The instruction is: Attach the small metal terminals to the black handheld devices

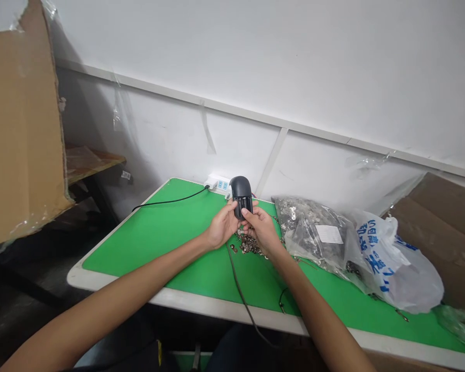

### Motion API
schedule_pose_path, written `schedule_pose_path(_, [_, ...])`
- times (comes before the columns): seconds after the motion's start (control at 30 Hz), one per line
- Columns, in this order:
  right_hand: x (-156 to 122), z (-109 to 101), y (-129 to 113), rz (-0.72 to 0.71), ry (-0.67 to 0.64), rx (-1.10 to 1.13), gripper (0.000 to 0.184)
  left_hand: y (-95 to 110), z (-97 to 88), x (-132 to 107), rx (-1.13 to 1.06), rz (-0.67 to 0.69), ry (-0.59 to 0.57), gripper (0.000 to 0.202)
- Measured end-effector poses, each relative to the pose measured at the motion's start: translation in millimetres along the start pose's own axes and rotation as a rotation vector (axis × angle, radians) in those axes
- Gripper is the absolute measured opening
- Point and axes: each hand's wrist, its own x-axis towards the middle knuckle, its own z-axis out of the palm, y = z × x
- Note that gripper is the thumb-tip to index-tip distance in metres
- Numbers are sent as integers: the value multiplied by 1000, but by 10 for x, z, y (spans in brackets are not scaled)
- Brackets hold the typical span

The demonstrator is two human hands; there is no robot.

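Note:
Both my hands hold a black plastic housing (241,193) with a domed top, up above the table. My left hand (221,225) grips its lower left side. My right hand (260,230) pinches its lower right side, with the fingers across its front. Below my hands, a heap of small metal parts (248,244) lies on the green table mat (139,245), partly hidden by my hands. A dark cable (238,284) runs from under the heap across the mat and over the front edge.
A clear bag of metal parts (313,230) and a white bag with blue print (397,271) lie to the right. A white power strip (218,182) with a black cord (170,199) sits at the wall edge. Cardboard sheets (19,119) stand at the left.

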Motion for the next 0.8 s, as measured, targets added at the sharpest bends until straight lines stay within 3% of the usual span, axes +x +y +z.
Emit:
schedule_pose_path(0.2, [2,-8,24,102,-52,110,56,-29,-15,-17,147,0,49,55])
schedule_pose_path(0.5, [27,-77,-58,200,-109,105,52,16,-61,46,103,-22,89,54])
schedule_pose_path(0.57, [33,-116,-93,136,-100,46,50,47,-60,56,91,-17,94,50])
schedule_pose_path(0.8, [22,-202,-142,-301,-4,-419,38,78,-98,76,99,12,146,49])
